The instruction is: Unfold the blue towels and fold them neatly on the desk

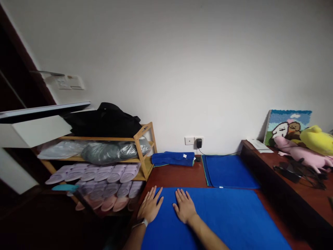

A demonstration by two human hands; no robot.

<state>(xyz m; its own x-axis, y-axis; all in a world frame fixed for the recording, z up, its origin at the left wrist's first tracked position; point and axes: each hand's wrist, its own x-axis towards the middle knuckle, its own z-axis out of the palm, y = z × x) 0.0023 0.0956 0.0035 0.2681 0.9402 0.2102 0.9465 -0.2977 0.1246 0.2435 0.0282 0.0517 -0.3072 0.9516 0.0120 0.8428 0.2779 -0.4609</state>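
A large blue cloth [229, 218] lies spread flat on the reddish-brown wooden table. My left hand [150, 205] rests with fingers stretched out at the cloth's far left corner, partly over the bare wood, and a watch sits on that wrist. Palm down on the cloth, a little to the right, is my right hand [185, 205], its fingers extended and thumb apart. Beyond both hands, a rolled or folded blue cloth [173, 158] with a white tag lies against the wall. To its right is a flat folded blue cloth [231, 170] with a green edge.
On the left, a wooden rack [140, 152] holds several pairs of slippers [104, 173], plastic-wrapped items and a black bag [106, 121]. A black charger [199, 143] is plugged into the wall, its cable running right. A raised ledge on the right bears plush toys [303, 152] and a picture [288, 121].
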